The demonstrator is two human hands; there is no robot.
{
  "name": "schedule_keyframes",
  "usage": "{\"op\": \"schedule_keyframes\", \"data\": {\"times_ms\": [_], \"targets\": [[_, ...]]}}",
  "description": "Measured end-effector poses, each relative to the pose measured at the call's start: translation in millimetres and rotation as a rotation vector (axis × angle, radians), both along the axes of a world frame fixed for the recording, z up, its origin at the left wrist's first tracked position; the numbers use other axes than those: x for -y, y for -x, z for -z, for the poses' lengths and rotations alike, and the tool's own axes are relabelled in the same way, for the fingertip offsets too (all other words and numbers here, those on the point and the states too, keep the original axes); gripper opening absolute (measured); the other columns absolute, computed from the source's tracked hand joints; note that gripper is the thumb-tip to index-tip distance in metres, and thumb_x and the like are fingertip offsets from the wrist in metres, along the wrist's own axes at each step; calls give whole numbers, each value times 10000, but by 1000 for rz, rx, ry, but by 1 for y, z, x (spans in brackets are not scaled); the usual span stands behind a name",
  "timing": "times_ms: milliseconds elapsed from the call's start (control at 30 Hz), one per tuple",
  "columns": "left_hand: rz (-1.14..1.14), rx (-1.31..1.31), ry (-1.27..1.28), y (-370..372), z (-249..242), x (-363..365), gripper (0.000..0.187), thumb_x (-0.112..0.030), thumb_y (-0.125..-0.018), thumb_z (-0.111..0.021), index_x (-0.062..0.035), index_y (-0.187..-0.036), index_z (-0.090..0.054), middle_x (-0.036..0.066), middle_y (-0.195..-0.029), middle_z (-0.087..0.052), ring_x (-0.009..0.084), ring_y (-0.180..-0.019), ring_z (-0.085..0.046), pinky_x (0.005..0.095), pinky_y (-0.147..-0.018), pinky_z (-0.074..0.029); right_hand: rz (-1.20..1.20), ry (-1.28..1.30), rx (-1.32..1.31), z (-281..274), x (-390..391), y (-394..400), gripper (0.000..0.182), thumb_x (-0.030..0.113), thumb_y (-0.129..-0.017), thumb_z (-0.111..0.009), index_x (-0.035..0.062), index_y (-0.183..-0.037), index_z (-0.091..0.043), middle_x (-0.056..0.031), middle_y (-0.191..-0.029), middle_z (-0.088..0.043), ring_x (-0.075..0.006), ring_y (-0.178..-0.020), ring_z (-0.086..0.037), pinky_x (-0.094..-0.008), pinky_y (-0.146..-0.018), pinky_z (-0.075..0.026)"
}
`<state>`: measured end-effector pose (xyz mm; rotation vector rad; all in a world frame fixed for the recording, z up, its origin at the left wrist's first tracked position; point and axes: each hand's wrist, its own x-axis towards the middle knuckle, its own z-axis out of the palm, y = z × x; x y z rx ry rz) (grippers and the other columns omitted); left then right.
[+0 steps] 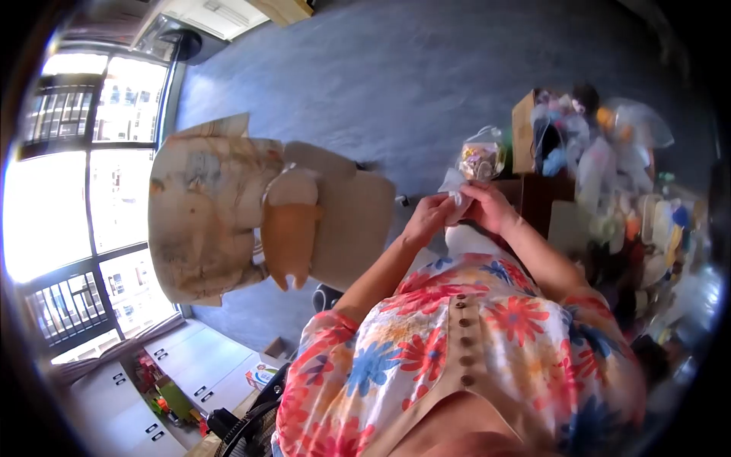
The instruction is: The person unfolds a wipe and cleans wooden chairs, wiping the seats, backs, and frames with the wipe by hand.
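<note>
Indoors: bluish floor [358,84], cardboard [205,228], bright windows [122,202]; both hands [427,219] [491,207] hold white scrap [454,183].

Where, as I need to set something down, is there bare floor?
The widest bare floor stretches beyond the stained tan sheet and the cardboard box. A smaller patch separates that sheet from the white cabinets. The right is crowded with plastic bags and blurred clutter.
</note>
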<state>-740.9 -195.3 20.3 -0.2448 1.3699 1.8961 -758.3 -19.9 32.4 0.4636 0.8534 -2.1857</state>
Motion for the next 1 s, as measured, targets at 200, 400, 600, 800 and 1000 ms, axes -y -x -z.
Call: {"op": "schedule_keyframes", "data": {"times_ms": [200,400,600,800,1000], "targets": [[234,-240,422,121,-12,-21,257,-168,-862,-534,19,-1021,-613,17,-836,-597,94,-741,-543,234,-667,-447,129,-159,-5,-11,-29,89,189,169,-855,-555,46,-999,-564,-60,-900,-603,-187,-802,-607,-347,-702,-521],[191,-207,320,262,14,5,241,-106,-834,-554,36,-1022,-603,15,-818,-600,85,-716,-538,229,-641,-451,120,-304,-4,6,-50,182,209,176,-856,-558,45,-1019,-563,-58,-883,-604,-161,-767,-612,-286,-613,-497],[521,-483,545,452,9,17,213,-103,-829,-560,25,-991,-613,4,-783,-594,78,-694,-532,231,-628,-447,194,-400,1,27,-53,327,242,218,-853,-569,56,-1033,-564,-43,-864,-597,-145,-760,-607,-243,-596,-470],[774,-479,547,588,-7,-39,246,-129,-762,-645,-14,-978,-628,40,-785,-632,80,-711,-566,233,-638,-453,346,-474,-115,-2,-55,449,355,256,-846,-585,41,-1120,-517,-52,-916,-593,-139,-791,-596,-262,-635,-467],[1149,-911,287,660,-18,-170,315,-141,-684,-680,-43,-978,-625,104,-774,-631,144,-670,-587,279,-632,-463,440,-729,-124,-2,-117,494,307,221,-840,-577,25,-1072,-531,-37,-825,-573,-84,-676,-543,-223,-530,-424]]}}
